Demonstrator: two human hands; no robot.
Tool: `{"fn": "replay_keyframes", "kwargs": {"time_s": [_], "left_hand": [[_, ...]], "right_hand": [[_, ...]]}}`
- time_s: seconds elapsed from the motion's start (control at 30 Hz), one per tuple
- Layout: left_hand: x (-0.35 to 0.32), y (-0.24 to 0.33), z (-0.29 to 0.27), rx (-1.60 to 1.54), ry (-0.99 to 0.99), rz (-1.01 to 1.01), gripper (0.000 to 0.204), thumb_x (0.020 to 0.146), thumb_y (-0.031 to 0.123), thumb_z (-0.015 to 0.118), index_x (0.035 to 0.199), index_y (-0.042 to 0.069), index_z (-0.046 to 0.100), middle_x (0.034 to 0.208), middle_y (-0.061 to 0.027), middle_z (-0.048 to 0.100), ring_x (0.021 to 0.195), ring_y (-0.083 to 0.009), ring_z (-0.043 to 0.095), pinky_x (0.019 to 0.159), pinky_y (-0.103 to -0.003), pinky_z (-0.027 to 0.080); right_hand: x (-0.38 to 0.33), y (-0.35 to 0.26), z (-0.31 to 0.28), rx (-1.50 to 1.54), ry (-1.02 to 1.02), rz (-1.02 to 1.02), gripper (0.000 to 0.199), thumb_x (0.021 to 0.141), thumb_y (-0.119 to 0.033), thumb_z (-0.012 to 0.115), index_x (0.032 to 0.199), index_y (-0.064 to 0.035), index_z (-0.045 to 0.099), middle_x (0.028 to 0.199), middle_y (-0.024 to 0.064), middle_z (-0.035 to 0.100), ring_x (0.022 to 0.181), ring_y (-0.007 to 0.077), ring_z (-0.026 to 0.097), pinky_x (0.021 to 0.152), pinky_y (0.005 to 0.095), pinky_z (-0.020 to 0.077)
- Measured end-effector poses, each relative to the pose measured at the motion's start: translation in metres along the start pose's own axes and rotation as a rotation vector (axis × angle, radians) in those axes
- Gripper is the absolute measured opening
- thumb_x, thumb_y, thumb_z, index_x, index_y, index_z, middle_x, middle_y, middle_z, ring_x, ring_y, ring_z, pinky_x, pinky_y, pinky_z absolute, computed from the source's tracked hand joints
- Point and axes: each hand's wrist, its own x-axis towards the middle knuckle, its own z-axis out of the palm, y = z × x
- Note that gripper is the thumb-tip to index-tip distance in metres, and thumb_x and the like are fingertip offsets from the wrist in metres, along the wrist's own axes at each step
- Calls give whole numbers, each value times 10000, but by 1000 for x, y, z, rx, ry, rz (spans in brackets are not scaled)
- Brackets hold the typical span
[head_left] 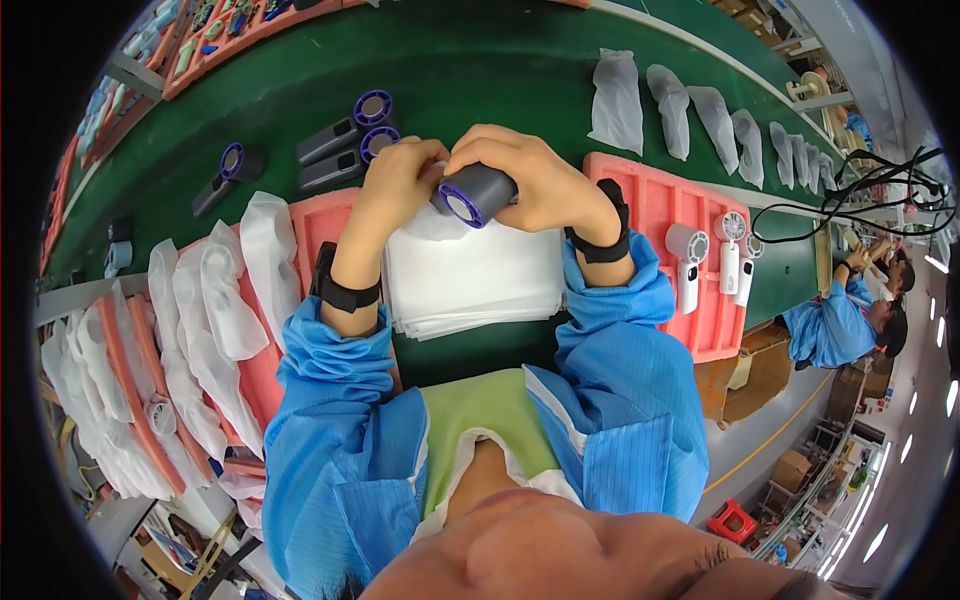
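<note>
Over green tabletop (480, 60), the right hand (535, 180) curls round a fan (482, 192)

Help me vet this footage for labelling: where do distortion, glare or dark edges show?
Head view: fisheye distortion bows the edges of the green table, and the corners fall to black; head view: ceiling lights at far right glare white; head view: the dark grey fan in the right hand looks fairly sharp.

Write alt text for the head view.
A person's right hand holds a dark fan with a purple rim, left hand close beside it, above stacked white sheets on a green table. More dark fans lie at upper left; white fans rest on a pink tray at right.
</note>
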Motion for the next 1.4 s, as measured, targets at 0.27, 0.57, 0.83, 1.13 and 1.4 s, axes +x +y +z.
{"fn": "replay_keyframes", "kwargs": {"time_s": [0.27,0.57,0.83,1.13,1.4], "left_hand": [[-12,33,-22,-942,306,-62,122,851,74,697,944,-5,700,783,-70,650,704,-155,622,651,-233,477],[-34,85,-11,-62,605,417,199,760,-13,716,949,50,721,800,-52,626,685,-175,612,615,-265,492],[-27,78,-23,-205,486,189,392,705,40,762,1082,100,673,1056,-92,584,738,-219,621,613,-315,516],[-30,38,-58,-884,318,378,439,708,85,795,1117,96,636,1248,-114,509,1008,-199,592,821,-304,479],[-32,62,-48,-923,723,149,442,679,150,841,1070,88,643,1282,-108,489,1155,-248,499,896,-332,439]], "right_hand": [[6,-15,6,-493,408,63,663,559,81,735,1182,-68,563,1133,143,533,953,368,592,769,401,527],[8,-18,15,-434,487,146,715,607,29,747,1283,-45,527,1133,162,528,934,369,598,735,371,533],[5,-11,22,33,675,403,658,708,-45,771,1273,-12,436,1163,131,531,1034,248,580,771,329,515],[9,-39,27,138,486,57,598,718,-86,774,1218,-4,455,1009,104,618,933,237,621,793,359,509],[6,-33,33,-263,425,262,468,712,-63,743,1116,12,519,974,187,618,849,358,646,727,366,511]]}}
